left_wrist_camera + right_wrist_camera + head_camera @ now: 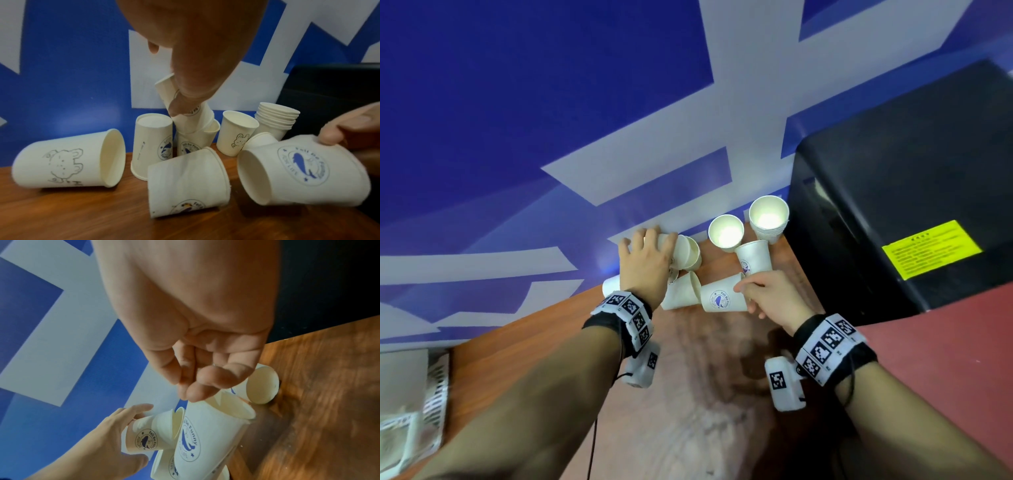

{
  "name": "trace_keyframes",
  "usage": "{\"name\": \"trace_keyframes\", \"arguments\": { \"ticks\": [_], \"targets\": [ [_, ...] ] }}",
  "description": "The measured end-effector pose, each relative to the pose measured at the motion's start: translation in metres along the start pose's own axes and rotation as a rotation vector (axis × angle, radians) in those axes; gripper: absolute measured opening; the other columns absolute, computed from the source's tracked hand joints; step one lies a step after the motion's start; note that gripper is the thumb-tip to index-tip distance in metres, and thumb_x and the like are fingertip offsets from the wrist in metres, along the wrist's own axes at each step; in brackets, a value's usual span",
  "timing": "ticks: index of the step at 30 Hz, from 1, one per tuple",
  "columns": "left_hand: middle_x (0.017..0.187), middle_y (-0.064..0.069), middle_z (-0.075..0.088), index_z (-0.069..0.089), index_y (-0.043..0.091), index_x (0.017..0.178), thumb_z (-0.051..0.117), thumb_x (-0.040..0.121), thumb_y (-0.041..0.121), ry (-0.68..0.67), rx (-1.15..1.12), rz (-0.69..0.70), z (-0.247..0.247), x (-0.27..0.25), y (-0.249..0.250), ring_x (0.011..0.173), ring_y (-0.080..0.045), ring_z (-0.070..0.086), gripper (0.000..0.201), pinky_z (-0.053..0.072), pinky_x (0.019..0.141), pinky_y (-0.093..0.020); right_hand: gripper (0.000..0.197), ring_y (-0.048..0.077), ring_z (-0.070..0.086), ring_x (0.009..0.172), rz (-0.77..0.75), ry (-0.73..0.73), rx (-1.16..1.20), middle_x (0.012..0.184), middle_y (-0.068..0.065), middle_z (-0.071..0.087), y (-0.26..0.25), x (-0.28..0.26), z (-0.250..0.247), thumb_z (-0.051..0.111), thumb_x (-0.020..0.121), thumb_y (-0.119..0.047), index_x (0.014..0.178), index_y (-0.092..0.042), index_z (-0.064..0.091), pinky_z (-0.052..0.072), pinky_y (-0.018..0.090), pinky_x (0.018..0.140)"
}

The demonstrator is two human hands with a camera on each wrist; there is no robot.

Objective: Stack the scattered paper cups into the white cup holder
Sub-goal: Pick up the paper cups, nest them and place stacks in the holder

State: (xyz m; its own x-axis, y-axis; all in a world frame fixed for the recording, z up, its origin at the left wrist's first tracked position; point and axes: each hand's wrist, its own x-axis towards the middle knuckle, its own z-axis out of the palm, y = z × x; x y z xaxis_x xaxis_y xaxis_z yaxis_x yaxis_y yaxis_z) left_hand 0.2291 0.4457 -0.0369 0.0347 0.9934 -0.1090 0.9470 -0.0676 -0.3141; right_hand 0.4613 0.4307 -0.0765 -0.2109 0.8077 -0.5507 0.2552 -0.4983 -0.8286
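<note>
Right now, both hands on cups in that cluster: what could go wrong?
1. The left hand grips nested cups held tilted; the inner one may slide out.
2. The right hand pinches only the rim of a whale-logo cup; it could slip or crumple.
3. The tipped cup and upside-down cup sit close by; either hand may knock them.

cups point(308, 175): white, blue whale emblems, grey bear sketches
wall point(517, 102): blue, white shapes
table point(82, 219): brown woodgrain
</note>
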Motion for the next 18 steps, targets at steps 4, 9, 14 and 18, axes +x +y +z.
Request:
{"name": "trace_keyframes", "arguments": {
  "ticks": [4, 9, 14, 18],
  "targets": [
    [0.129, -0.009, 0.043, 0.032, 0.026, 0.141, 0.061, 0.076, 0.016, -0.028, 0.080, 0.022, 0.000, -0.003, -0.008, 0.119, -0.031, 0.038, 0.071, 0.031, 0.100, -0.053, 0.014, 0.010, 0.054, 0.049, 0.001, 0.003, -0.024, 0.056, 0.005, 0.059, -0.009, -0.006, 0.001, 0.060, 0.088, -0.011, 0.086, -0.011, 0.073, 0.040, 0.020, 0.041],
    [0.104, -0.005, 0.049, 0.041, 0.026, 0.129, 0.068, 0.068, 0.015, -0.012, 0.038, -0.015, -0.004, -0.015, -0.023, 0.098, -0.027, 0.045, 0.068, 0.035, 0.088, -0.048, 0.013, 0.010, 0.058, 0.053, -0.037, 0.014, -0.056, 0.062, 0.005, 0.064, -0.019, -0.025, 0.000, 0.061, 0.088, -0.012, 0.088, -0.013, 0.074, 0.042, 0.022, 0.044],
    [0.110, -0.010, 0.049, 0.041, 0.024, 0.135, 0.061, 0.084, 0.030, 0.039, -0.319, -0.190, -0.023, -0.048, -0.033, 0.096, -0.032, 0.048, 0.055, 0.041, 0.079, -0.041, 0.014, 0.016, 0.060, 0.050, -0.069, 0.029, -0.066, 0.055, 0.005, 0.063, -0.032, -0.054, 0.013, 0.059, 0.087, -0.011, 0.085, -0.014, 0.073, 0.037, 0.024, 0.042],
    [0.119, -0.014, 0.052, 0.032, 0.021, 0.144, 0.064, 0.084, 0.033, 0.053, -0.691, -0.319, -0.034, -0.088, -0.045, 0.109, -0.035, 0.046, 0.070, 0.040, 0.093, -0.042, 0.015, 0.027, 0.067, 0.053, -0.122, -0.003, -0.051, 0.086, 0.008, 0.068, -0.050, -0.081, 0.037, 0.055, 0.089, -0.006, 0.089, -0.006, 0.070, 0.037, 0.024, 0.040]
  ]
}}
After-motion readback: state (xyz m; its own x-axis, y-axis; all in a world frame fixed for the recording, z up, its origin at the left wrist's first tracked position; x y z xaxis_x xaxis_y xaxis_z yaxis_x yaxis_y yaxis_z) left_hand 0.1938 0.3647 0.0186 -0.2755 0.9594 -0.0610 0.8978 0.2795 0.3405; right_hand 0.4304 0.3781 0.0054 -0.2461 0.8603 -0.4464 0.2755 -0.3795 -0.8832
